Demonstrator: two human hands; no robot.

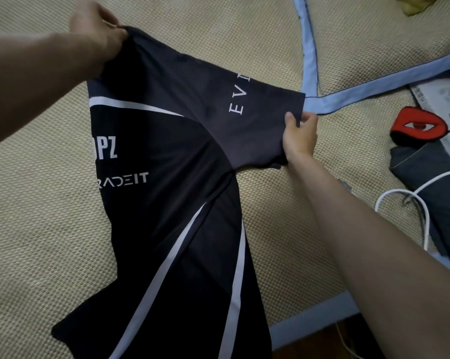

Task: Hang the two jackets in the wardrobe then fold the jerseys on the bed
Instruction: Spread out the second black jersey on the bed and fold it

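Note:
A black jersey (pixel 167 193) with white stripes and white lettering lies stretched over the woven beige bed mat (pixel 37 216). My left hand (pixel 97 29) pinches its shoulder edge at the upper left and lifts it slightly. My right hand (pixel 300 134) grips the end of the grey sleeve near the centre right. The sleeve is pulled out sideways between the two hands. The jersey's lower part runs down toward the bed's front edge.
A second beige mat with light blue trim (pixel 313 50) overlaps at the upper right. On the right lie a folded dark grey garment (pixel 438 203), a white cable (pixel 423 216), a red and black eye-patterned item (pixel 416 125) and papers (pixel 444 99). A yellow object (pixel 420 3) sits at the top right.

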